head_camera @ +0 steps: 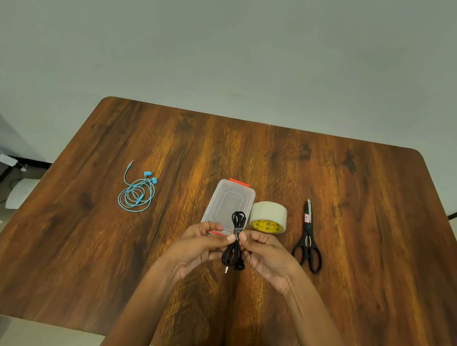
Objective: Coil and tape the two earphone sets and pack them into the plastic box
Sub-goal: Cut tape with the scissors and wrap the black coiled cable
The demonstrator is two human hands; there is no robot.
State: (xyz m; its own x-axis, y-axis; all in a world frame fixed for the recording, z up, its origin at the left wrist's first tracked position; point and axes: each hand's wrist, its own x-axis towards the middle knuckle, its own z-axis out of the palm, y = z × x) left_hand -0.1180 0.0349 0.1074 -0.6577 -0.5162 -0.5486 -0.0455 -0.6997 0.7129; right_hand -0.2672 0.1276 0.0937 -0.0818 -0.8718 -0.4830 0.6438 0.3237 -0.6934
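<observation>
Between the fingers (231, 237) of the left hand (201, 243) and the right hand (264, 252), pinched narrow, hangs the black earphone set (234, 243), coiled, with tape at its middle. I judge it must go next into the plastic box (228, 207), just beyond the fingers, lid seemingly on, contents unclear. Far to their left, the blue earphone set (137, 193) waits on the bench (353, 280).

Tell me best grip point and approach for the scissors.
Probably the black scissors at the pivot neck, just above the finger loops, coming straight down. They lie flat on the wooden table, closed, tip pointing away, loops nearest the person. Their right side is bare; the tape roll sits to their left.
</observation>
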